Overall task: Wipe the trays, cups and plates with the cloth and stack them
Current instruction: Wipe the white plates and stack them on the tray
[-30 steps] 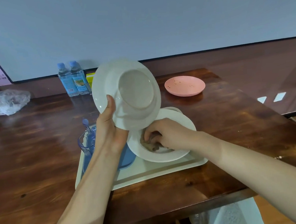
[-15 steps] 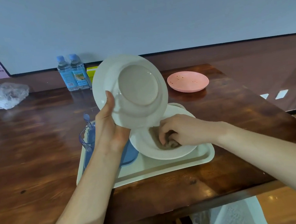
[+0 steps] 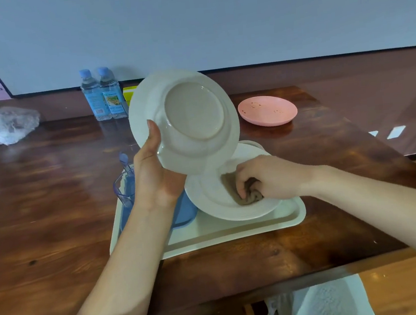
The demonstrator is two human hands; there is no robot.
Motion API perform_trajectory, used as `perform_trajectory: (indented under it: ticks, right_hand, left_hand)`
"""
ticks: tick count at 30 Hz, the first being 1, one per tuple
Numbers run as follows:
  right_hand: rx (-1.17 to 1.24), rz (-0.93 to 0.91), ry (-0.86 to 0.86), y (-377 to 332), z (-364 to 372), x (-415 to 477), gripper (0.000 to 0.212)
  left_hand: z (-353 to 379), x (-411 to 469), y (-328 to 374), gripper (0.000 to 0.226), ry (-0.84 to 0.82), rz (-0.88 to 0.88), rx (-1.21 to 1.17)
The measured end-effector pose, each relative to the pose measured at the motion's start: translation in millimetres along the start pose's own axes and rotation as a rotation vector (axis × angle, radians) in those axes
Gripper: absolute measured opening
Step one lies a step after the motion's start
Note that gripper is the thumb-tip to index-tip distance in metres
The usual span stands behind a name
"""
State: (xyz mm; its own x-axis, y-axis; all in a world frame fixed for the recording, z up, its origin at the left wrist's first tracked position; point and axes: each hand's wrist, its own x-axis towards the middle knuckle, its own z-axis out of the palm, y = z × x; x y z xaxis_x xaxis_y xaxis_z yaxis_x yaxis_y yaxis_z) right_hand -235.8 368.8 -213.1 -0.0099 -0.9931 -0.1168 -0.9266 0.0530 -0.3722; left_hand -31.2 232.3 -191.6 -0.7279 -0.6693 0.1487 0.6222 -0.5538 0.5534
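My left hand holds a white plate tilted up above the tray, its underside facing me, thumb on the rim. My right hand grips a bunched brown cloth and presses it onto a second white plate that lies on the cream tray. A clear cup with a blue utensil in it and a blue dish sit on the tray's left part, mostly hidden by my left arm. A pink plate with crumbs lies on the table at the back right.
Two water bottles stand at the wall behind the tray, a yellow box beside them. A crumpled clear plastic bag lies at the far left. The wooden table ends close to me and on the right.
My right hand has slid the cloth rightwards and towards me across the lower plate. The plate in my left hand has tipped a little more upright.
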Motion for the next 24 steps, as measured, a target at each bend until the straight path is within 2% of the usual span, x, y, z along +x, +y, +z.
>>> perform_trajectory:
  ticks: [7, 11, 17, 19, 22, 24]
  right_hand:
    - [0.098, -0.058, 0.105, -18, 20, 34, 0.053]
    - [-0.003, 0.007, 0.245, -7, 12, 41, 0.047]
    - [-0.235, 0.197, 0.255, -21, 16, 11, 0.018]
    - [-0.118, 0.219, 0.189, -38, 20, 0, 0.025]
    - [0.172, 0.128, 0.071, -57, 18, -8, 0.044]
    - [0.441, 0.097, 0.048, -51, 10, -16, 0.039]
  left_hand:
    - [3, 0, -2, 0.047, 0.002, 0.023, 0.02]
    - [10, 0, 1, 0.049, 0.005, 0.026, 0.043]
    - [20, 0, 7, 0.044, 0.074, 0.014, 0.082]
    - [25, 3, 7, 0.042, 0.09, 0.01, 0.145]
    - [33, 7, 2, 0.048, 0.141, 0.031, 0.266]
    - [34, 9, 1, 0.058, 0.135, 0.063, 0.313]
